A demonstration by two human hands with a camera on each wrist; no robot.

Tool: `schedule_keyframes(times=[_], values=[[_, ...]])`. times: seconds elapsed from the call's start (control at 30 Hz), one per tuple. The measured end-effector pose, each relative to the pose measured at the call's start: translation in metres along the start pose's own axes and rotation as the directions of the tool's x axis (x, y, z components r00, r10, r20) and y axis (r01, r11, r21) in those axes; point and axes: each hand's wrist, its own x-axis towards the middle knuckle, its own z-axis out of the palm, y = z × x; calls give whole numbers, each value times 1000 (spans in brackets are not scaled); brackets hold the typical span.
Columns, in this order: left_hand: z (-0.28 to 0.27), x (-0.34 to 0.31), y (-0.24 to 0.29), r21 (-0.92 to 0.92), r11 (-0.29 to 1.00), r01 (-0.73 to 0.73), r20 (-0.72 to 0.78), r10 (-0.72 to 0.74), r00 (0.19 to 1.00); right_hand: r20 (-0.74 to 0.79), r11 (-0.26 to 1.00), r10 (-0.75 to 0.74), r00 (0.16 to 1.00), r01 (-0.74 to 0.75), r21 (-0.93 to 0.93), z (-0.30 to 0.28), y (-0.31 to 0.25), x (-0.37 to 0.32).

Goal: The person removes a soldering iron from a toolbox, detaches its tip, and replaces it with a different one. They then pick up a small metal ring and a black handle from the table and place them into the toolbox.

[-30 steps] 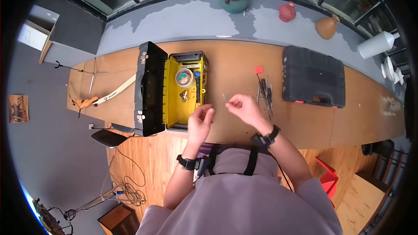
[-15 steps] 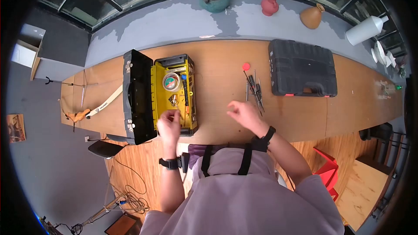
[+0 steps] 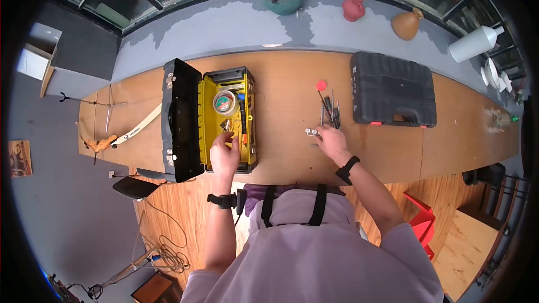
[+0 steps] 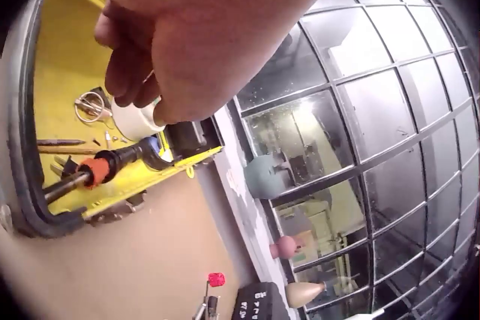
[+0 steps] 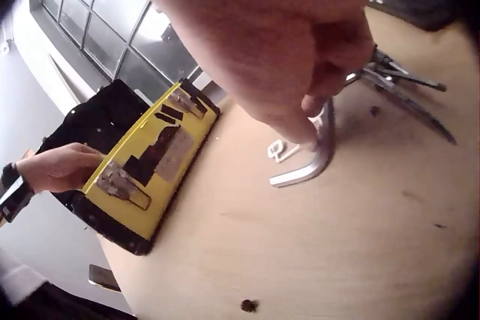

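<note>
My left hand (image 3: pixel 224 154) is over the near end of the toolbox (image 3: pixel 251 140), fingers loosely bent with nothing seen in them. The box's yellow inside holds a tape roll (image 3: pixel 224 102), a tool with a black and orange handle (image 4: pixel 101 170), and small metal parts (image 4: pixel 91 108). Down at the tabletop, my right hand (image 3: pixel 332 141) pinches a small white looped piece (image 5: pixel 276 150) with its fingertips. A bent silver hex key (image 5: pixel 304 175) passes right beside those fingers, its far end hidden by the hand. Several slim tools (image 3: pixel 329 109) lie just beyond.
The toolbox's black lid (image 3: pixel 182 120) stands hinged back on the left. A black hard case (image 3: pixel 393 90) lies to the right. A bow (image 3: pixel 140 126) is at the far left. Several vases, among them a green pot (image 3: pixel 282 0), line the window ledge.
My hands have moved apart: the left went left over the toolbox, the right moved right and down to the table beside the tools. White pieces now show by the right fingertips.
</note>
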Motion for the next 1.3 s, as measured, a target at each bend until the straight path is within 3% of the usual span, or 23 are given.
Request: schedule_keyframes(times=[0.07,0.1,0.13,0.17,0.2,0.23,0.33,0.4,0.53,0.6,0.63,0.67,0.7,0.73,0.8,0.9,1.0,1.13,1.23,1.3], values=[[-15,-8,40,-146,989,-5,15,7,1000,-23,999,-40,999,40,3,-9,-6,0],[-20,-11,55,-216,971,-103,31,112,993,101,928,-9,995,-29,372,-14,-11,-1],[-22,-16,67,-285,938,-196,40,216,976,233,724,-24,972,-144,675,-22,-19,-3],[-21,-20,75,-337,911,-236,84,279,957,241,724,-31,970,-144,675,-32,-26,-4],[-19,-23,83,-392,878,-275,122,346,930,454,440,-125,882,-361,822,-48,-35,-3],[-22,-26,95,-428,879,-210,231,331,915,592,125,-282,755,-583,803,-60,-42,-2],[-16,-29,99,-478,861,-175,327,359,874,572,105,-414,708,-587,803,-72,-60,-3],[-13,-32,96,-473,864,-174,332,358,873,575,100,-425,699,-595,797,-68,-68,-6],[-8,-38,73,-535,844,-33,345,254,904,597,77,-424,681,-630,773,-56,-66,-14],[-27,-35,64,-436,899,38,293,102,950,551,409,-28,834,-494,768,-56,-60,-15],[-24,-30,39,-498,867,17,161,73,984,338,546,101,936,-336,768,-29,-34,-14],[-31,-24,23,-361,931,60,45,-47,998,171,745,220,960,-279,606,11,4,-11],[-37,-20,12,-275,958,84,-69,-107,992,41,856,280,959,-269,441,-2,6,-12],[-47,-16,6,-133,985,107,-126,-124,984,45,907,310,950,-309,285,-15,8,-9],[-53,-9,-16,37,992,119,-120,-113,986,35,918,370,928,-372,136,-18,8,-3],[-50,-9,-21,162,980,112,-119,-93,989,1,936,350,937,-350,17,-16,1,4],[-43,-11,-13,102,992,73,-144,-58,988,-9,936,347,938,-347,-57,-4,4,12],[-33,-17,4,11,994,111,-40,-110,993,42,929,365,930,-360,-90,5,2,22],[-29,-21,15,-55,997,62,-17,-63,998,-7,939,326,945,-325,-112,15,9,22],[-30,-25,32,-119,991,58,24,-56,998,38,963,267,963,-268,24,5,7,18]])
